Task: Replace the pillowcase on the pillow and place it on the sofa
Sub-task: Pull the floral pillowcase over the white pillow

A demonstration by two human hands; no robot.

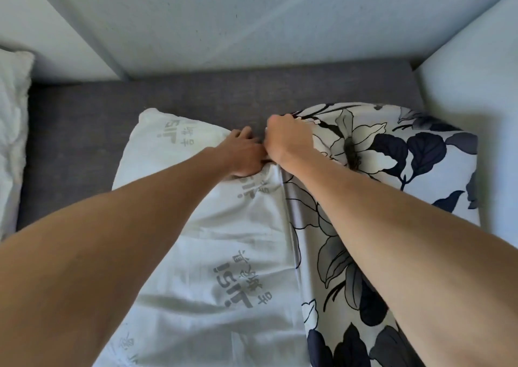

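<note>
A white pillow with grey print lies on the grey sofa, its long axis running from the near edge away toward the wall, far corner pointing up and left. The floral pillowcase covers its right side, with the opening edge running lengthwise along the middle. The left hand presses on the bare pillow, its fingers partly hidden, so its grip is unclear. The right hand is fisted around the pillowcase's far edge. Another white pillow sits at far left
</note>
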